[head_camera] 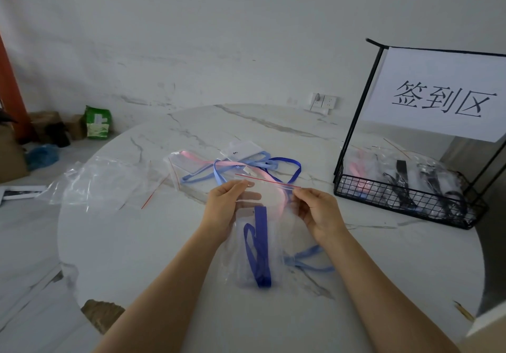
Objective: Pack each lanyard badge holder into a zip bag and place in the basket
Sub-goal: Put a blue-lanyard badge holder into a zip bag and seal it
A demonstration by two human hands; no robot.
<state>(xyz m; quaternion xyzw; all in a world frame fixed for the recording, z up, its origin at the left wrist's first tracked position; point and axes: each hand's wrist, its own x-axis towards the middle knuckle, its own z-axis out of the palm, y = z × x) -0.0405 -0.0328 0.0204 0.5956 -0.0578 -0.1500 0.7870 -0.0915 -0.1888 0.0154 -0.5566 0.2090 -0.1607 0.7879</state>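
Both hands hold 1 zip bag (287, 232) by its top, a little above the tabletop (137, 243). The left hand (227, 205) pinches the left end of the mouth between thumb and fingers. The right hand (315, 210) pinches the right end, just under the red zip strip (268, 180). Inside the bag hangs a dark blue lanyard (258, 254) with its clear badge holder. I cannot tell if the strip is already pressed closed.

I think the sealing step is in hand, and some things can go wrong here. The upper loop of the dark blue lanyard stands near the mouth, so the strip may close on the ribbon and stay partly open. A light blue lanyard (309, 259) lies beside the lower right of the bag, perhaps partly under it, and it may be dragged along when the bag is lifted. The basket (405, 202) at the right already holds several packed bags, so a half-closed bag could spill there. More lanyards (241, 165) wait further back, and spare bags (109, 183) lie at the left.
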